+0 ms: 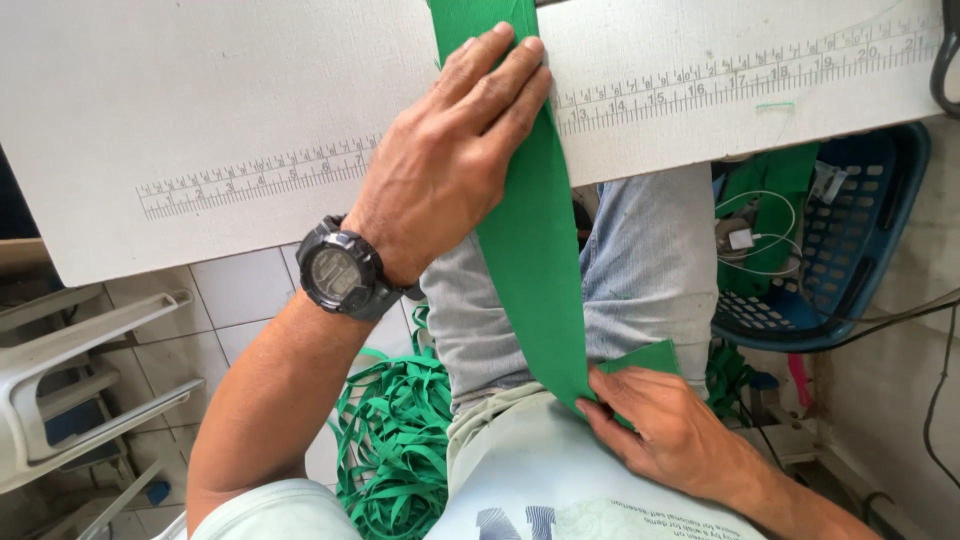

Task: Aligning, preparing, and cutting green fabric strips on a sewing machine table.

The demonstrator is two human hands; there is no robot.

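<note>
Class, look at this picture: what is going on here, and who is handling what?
A seated person stretches a green fabric strip from a white board with a printed ruler scale down to their lap. The left hand, with a black wristwatch on its wrist, presses the strip flat against the board at the scale. The right hand pinches the strip's lower end, folded over, near the waist. A heap of green strips lies on the tiled floor, and a blue basket stands to the right.
</note>
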